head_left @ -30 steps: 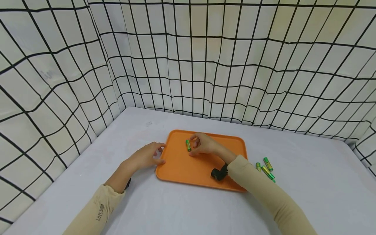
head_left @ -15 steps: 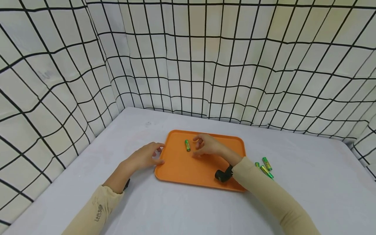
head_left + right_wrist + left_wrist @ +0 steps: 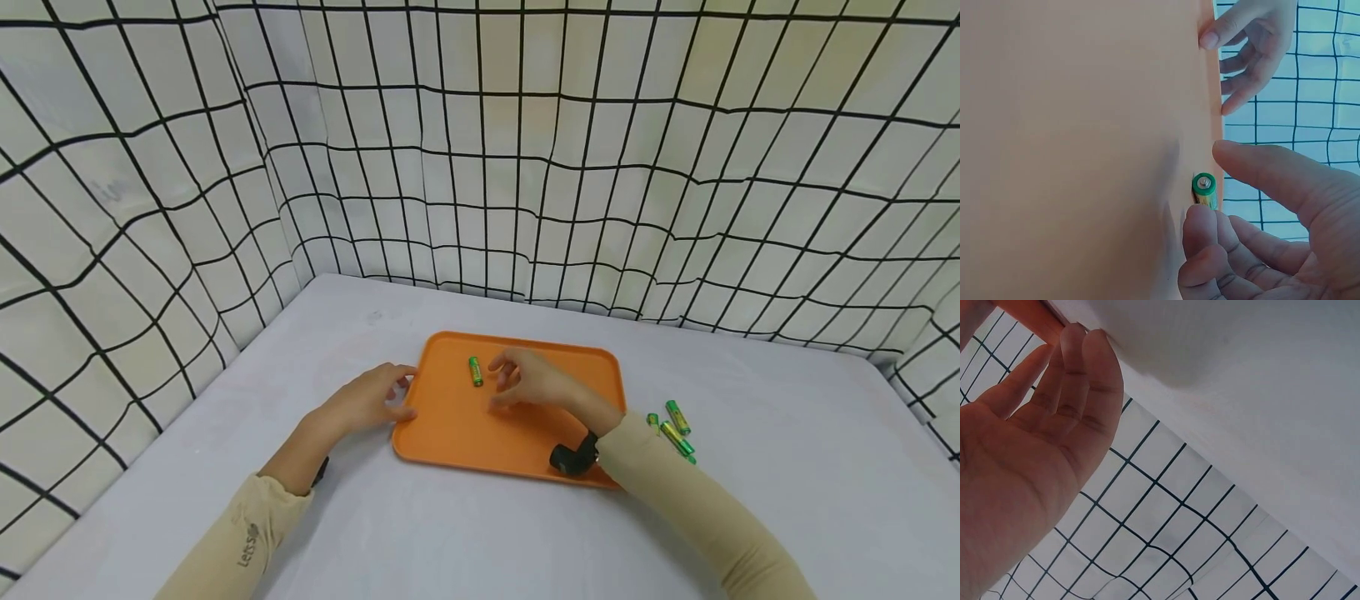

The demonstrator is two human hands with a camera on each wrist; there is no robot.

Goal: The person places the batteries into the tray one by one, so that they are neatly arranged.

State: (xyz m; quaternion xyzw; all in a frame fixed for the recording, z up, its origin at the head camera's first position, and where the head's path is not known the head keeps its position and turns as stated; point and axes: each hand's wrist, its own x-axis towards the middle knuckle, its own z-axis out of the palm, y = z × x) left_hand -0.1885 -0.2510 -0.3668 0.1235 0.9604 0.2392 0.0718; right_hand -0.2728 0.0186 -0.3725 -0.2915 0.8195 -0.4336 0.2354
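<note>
1. Hovering over the centre of the frame, the right hand [image 3: 531, 379] is half open: its thumb stands apart, its other fingers bend softly, and it has hold of nothing.
2. A green battery [image 3: 476, 372] is just left of these fingertips, on the upper left part of the orange tray [image 3: 465, 425]. It seems to lie on its side. In the right wrist view a fingertip covers part of it, but the head view shows a narrow gap.
3. At the tray's left rim is the left hand [image 3: 367, 398], with loosely bent fingers. Its thumb rests on the rim, and it does not close around anything.
4. On the white table [image 3: 450, 533], right of the tray, lie several more green batteries [image 3: 678, 417], partly behind the right sleeve [image 3: 690, 492]; I cannot count them surely.
5. In my judgement, the first risk is rolling: the battery is round, so a small brush from the near fingers could turn it away.
6. If the left hand pushes or lifts the rim, the tray could slide or tilt, and the battery could roll too.
7. A low sweep of the right sleeve could scatter the batteries beside the tray.
8. The black wrist device [image 3: 573, 458], at the tray's lower right, could perhaps scrape the rim if the wrist drops.
</note>
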